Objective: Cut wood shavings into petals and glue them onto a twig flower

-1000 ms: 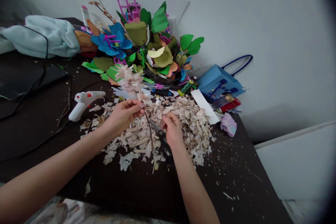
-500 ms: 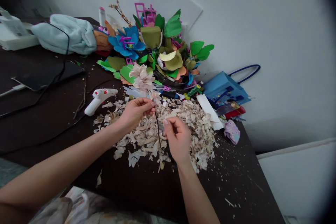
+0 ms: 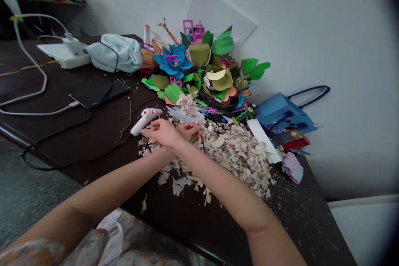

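My left hand [image 3: 188, 131] pinches a dark twig [image 3: 203, 144] with pale pinkish dried-petal blossoms [image 3: 187, 105] at its upper end. Crossing over my left forearm, my right hand [image 3: 163, 133] reaches to the left with its fingers apart. Its fingertips are beside the handle of a white glue gun [image 3: 144, 121] with red marks; whether they touch it I cannot tell. Under and around the hands spreads a heap of dry, pale petals [image 3: 240, 153] on the dark table [image 3: 193, 232].
Behind the heap stands a bunch of felt flowers [image 3: 199, 56]. To the right are a blue bag [image 3: 280, 112], a white strip [image 3: 263, 141] and a crumpled purple wad [image 3: 292, 167]. A black tablet [image 3: 96, 93], cables and a light blue cloth [image 3: 116, 52] lie left.
My right hand has left the twig and moved left across my left forearm to the glue gun. My left hand still holds the twig. The view has swung left.
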`<action>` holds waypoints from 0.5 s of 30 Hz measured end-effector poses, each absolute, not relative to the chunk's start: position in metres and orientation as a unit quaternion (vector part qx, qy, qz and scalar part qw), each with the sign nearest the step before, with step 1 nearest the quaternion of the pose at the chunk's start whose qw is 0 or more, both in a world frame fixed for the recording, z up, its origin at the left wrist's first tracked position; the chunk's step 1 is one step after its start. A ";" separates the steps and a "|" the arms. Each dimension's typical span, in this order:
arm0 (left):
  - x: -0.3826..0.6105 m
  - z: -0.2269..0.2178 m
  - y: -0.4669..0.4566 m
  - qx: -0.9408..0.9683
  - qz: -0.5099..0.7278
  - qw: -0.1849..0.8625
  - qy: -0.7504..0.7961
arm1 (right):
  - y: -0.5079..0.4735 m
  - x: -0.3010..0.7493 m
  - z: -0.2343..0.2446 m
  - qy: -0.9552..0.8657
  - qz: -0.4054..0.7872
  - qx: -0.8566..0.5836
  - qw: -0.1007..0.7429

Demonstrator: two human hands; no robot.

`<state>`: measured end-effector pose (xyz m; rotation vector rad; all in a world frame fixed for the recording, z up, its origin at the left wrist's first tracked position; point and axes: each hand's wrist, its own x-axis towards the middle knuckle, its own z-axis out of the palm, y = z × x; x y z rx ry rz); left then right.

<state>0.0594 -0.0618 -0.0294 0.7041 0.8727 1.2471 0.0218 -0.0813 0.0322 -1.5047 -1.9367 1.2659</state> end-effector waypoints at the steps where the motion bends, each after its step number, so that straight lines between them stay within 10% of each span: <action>1: 0.061 -0.032 -0.058 0.312 0.530 0.686 0.389 | -0.078 0.014 0.025 -0.641 0.508 -0.545 0.184; 15: 0.067 -0.046 -0.058 0.303 0.492 0.738 0.348 | -0.070 -0.024 0.016 -0.502 0.501 -0.584 0.395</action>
